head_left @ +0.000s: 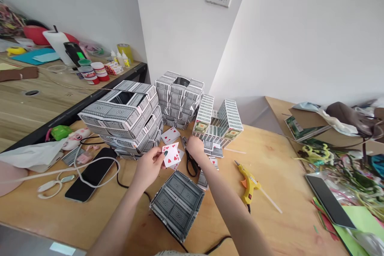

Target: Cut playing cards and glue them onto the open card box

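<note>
My left hand [150,166] pinches a playing card [171,155], a four of hearts, face up between thumb and fingers. Just beneath it another heart card [177,164] peeks out. My right hand [195,148] looks closed, its fingertips turned away; whatever it may grip is hidden. Black-handled scissors [192,165] lie right beside and partly under it. Loose cards [213,149] are spread at its right, and another card [170,135] rests behind my left hand. In front of both hands sits a square tray-like piece [179,202] covered in grey-patterned card backs.
Card-covered blocks [120,116] [180,98] stand at the back, near stacked card boxes [231,118]. A yellow glue gun [248,182] lies right. At left are a phone [90,176] and white cable [118,168]; another phone [330,200] lies far right among craft scraps.
</note>
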{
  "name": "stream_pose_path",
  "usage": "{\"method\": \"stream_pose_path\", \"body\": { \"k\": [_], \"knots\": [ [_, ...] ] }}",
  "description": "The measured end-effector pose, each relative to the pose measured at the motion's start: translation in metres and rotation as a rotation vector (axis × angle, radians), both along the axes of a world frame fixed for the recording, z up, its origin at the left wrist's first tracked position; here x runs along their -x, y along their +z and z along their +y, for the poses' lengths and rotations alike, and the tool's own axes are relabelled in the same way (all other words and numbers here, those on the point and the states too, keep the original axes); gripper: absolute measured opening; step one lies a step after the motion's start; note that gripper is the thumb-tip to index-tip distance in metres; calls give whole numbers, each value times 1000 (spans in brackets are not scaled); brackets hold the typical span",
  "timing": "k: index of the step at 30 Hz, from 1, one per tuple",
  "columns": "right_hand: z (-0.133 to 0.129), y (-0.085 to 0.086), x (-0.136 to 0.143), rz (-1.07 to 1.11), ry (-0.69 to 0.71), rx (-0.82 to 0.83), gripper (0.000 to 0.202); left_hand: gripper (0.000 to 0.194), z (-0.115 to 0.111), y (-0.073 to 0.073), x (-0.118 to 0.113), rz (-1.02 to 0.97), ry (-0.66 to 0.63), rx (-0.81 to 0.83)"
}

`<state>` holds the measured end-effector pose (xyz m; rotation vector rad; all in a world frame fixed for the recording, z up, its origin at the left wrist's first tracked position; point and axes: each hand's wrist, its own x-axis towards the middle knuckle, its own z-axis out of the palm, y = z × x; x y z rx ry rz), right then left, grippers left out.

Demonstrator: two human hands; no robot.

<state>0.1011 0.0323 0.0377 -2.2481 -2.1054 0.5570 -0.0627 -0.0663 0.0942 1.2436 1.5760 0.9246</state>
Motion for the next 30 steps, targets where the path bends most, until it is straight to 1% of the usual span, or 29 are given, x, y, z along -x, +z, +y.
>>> {"method": "stream_pose_path", "body": {
  "k": [4,8,12,14,17,20,25,30],
  "knots": [
    [2,-5,2,10,-10,5,23,17,0,-1,0,-28,-8,0],
    [1,-3,-1,45,-14,7,26,17,0,-3,1,-23,-6,-6],
    [3,-3,-3,110,-3,36,32,18,0,-7,2,-50,-25,5],
    [6,-5,-3,139,1,71,29,18,0,-8,2,-70,-33,7],
    [10,-8,-2,183,17,150,16,18,0,-5,2,-61,-32,13],
    [12,-12,-2,224,32,202,21,20,0,0,2,-47,-12,16],
    [14,-15,2,231,21,181,26,20,0,3,5,-55,1,12],
    [19,-16,11,190,10,168,16,18,0,-1,7,-80,8,16]
  ]
}}
